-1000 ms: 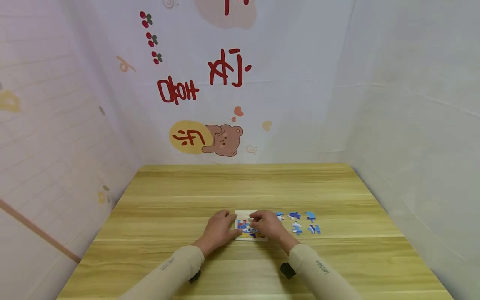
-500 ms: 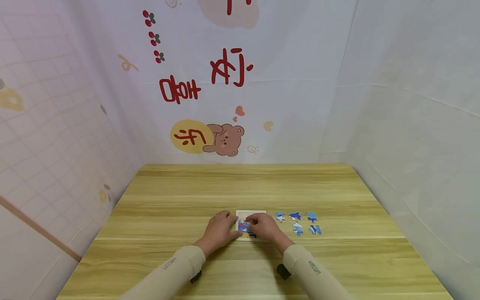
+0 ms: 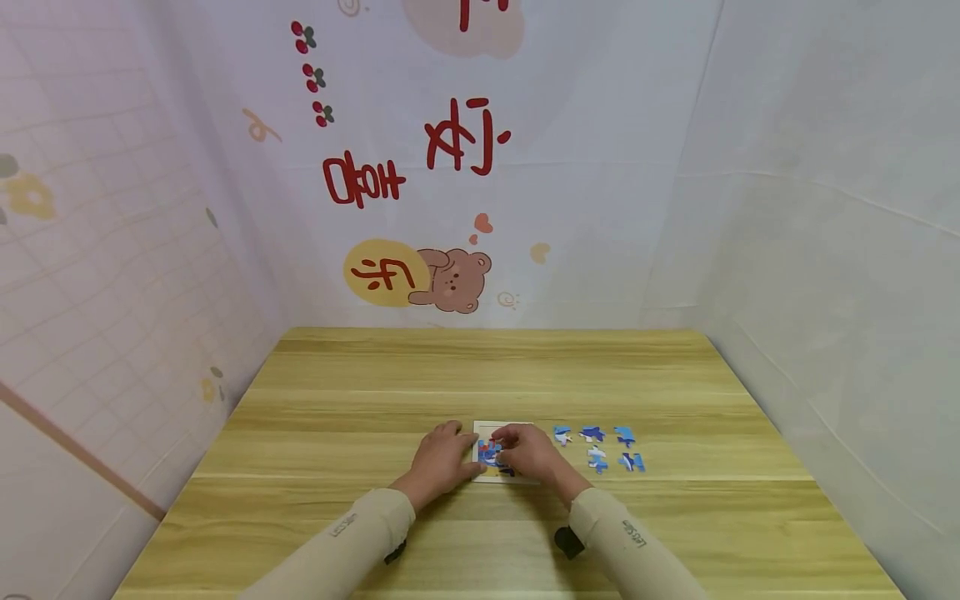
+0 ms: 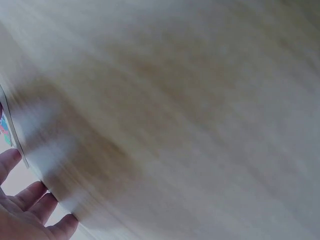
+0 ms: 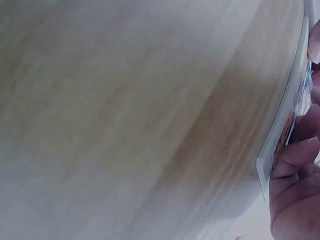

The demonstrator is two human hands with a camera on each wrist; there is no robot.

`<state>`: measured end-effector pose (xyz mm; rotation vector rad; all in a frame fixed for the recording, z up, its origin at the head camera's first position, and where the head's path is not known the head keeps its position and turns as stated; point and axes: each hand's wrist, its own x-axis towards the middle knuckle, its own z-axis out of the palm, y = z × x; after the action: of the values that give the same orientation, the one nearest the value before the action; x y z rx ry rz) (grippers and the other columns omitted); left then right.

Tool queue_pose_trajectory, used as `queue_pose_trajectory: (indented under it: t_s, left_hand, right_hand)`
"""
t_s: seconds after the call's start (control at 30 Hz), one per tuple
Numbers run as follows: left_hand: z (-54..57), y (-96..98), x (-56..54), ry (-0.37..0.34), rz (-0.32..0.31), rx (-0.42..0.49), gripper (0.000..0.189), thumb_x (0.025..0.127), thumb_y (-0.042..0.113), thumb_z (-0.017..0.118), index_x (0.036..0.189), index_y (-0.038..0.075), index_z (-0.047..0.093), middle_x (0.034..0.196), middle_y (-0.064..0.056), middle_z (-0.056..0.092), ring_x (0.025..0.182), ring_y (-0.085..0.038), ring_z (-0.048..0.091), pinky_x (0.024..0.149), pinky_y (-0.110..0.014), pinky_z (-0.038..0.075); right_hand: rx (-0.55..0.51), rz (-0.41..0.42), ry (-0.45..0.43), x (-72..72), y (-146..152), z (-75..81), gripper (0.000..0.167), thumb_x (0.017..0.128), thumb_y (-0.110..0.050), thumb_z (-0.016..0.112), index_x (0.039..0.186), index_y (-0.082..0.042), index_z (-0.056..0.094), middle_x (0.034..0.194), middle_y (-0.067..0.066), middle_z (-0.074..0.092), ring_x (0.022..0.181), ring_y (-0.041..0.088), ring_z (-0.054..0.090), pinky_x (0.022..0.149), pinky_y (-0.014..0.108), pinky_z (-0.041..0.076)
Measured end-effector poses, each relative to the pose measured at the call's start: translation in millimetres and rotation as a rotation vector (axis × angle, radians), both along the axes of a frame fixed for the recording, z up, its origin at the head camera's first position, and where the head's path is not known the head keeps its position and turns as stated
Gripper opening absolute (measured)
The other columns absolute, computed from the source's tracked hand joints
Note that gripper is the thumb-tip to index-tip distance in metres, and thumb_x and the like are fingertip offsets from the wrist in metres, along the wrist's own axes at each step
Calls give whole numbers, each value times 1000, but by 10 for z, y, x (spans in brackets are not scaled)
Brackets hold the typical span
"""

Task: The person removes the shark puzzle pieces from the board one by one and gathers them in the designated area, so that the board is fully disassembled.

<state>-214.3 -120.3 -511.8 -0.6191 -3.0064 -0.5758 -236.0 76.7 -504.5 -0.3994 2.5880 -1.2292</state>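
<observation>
Wood-grain tabletop [image 3: 480, 367]: I see it run back to the patterned cloth wall [image 3: 585, 183], its side edges spreading wider toward the person.
Room to move: I read a broad stretch of wood to the left of the left hand [image 3: 441, 458], and another strip between the puzzle tray [image 3: 487, 423] and the table's far edge; rightward, loose pieces lie near the right hand [image 3: 531, 452].
Left grip: released, fingers relaxed and slightly apart, with fingertips and thumb touching the tray's left side.
Right grip: fingers bent over the tray, thumb and forefinger close together; I cannot tell whether they pinch a piece, as the hand hides that spot.
Tray position: flat on the wood, between both hands, its right part mostly covered.
Tray contents: set pieces [image 3: 490, 454] in blue, red and yellow; pale floor shows along the far side.
Loose jigsaw pieces [image 3: 597, 459]: five, blue and white, three in the far row, two in the near.
</observation>
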Motion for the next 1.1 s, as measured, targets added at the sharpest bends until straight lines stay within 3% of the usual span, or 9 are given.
queue_pose_trajectory:
  t_s: [0.37, 0.63, 0.87, 1.1]
  left_hand:
    - [8, 13, 0, 9, 4, -20, 54, 87, 43, 75, 127, 8, 68, 130, -21, 56, 121, -39, 52, 95, -56, 44]
    - [24, 11, 13, 5, 3, -10, 54, 87, 43, 74, 127, 7, 67, 131, -22, 56, 122, -40, 52, 97, -57, 43]
    - [22, 10, 28, -6, 3, 3, 54, 87, 40, 75, 128, 5, 67, 134, -23, 54, 124, -41, 50, 98, -57, 42]
    - [39, 20, 56, -15, 8, 24, 55, 87, 39, 76, 128, 4, 66, 135, -25, 53, 125, -43, 49, 99, -59, 41]
  right_hand:
    - [-55, 30, 153, 48, -24, 21, 27, 81, -3, 77, 107, 0, 70, 80, -1, 65, 71, 10, 58, 62, 28, 49]
    - [-6, -4, 135, 11, -48, -38, 28, 81, -4, 78, 108, -3, 71, 82, 0, 66, 72, 11, 58, 64, 29, 49]
    - [-55, -24, 106, 53, 27, 14, 29, 82, -3, 76, 110, -3, 69, 83, 2, 65, 69, 12, 57, 60, 29, 48]
    - [-41, -31, 114, 59, 156, -6, 28, 84, -6, 76, 111, -5, 69, 85, 0, 65, 75, 14, 58, 65, 33, 48]
